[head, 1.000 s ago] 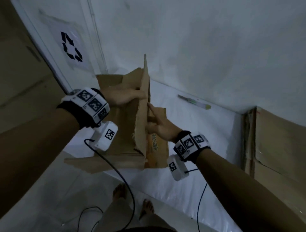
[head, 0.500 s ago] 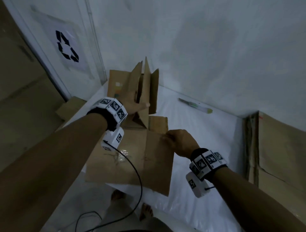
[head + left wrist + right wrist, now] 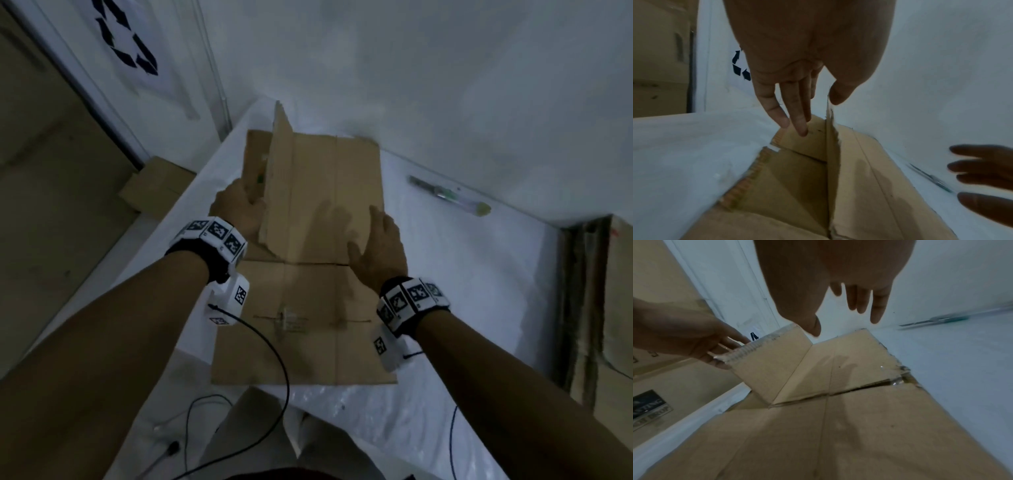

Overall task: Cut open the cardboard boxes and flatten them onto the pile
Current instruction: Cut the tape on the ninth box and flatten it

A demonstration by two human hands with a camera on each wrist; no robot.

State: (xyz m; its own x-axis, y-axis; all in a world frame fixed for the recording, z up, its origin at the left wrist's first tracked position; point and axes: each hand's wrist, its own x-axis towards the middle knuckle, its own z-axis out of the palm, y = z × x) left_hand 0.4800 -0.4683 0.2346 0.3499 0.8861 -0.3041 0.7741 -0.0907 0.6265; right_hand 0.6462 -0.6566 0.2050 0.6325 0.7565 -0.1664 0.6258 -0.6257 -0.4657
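mostly flattened already, the cut-open brown cardboard box (image 3: 308, 260) lies spread on the white-covered table (image 3: 462, 274) — one flap (image 3: 277, 178) is left upright, held in the left hand (image 3: 239, 212); the right hand (image 3: 376, 246) hovers, fingers spread, holding nothing.

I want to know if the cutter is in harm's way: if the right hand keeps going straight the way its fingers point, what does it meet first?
Probably the flattened cardboard beneath the right hand, then the wall behind. The cutter lies off to its right, outside that line, though depth is hard to judge.
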